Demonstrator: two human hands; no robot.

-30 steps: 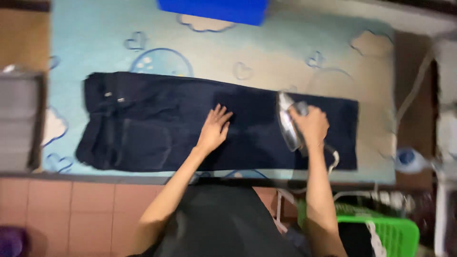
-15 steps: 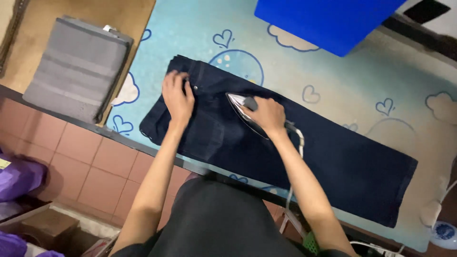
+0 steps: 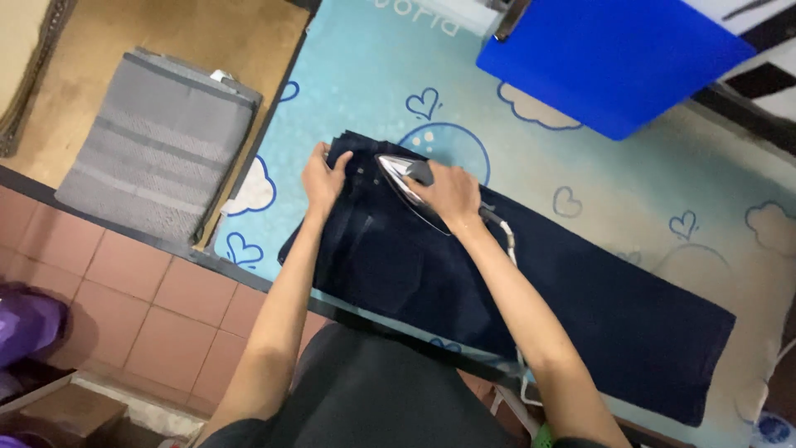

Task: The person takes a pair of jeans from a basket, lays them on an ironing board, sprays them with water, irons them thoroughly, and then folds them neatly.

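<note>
Dark blue trousers (image 3: 514, 290) are pressed flat just left of the iron (image 3: 404, 184) by the open left hand (image 3: 322, 176); the iron's handle is gripped by the right hand (image 3: 448, 192).

Dark trousers (image 3: 531, 290) lie flat on the light-blue padded board (image 3: 630, 166).

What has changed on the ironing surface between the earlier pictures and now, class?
The right hand has slid the iron along the dark trousers, from near the leg end up to the waistband end. The left hand moved the same way and now presses the waistband edge. The right hand kept its grip on the iron; the trousers stayed flat on the blue mat.
</note>
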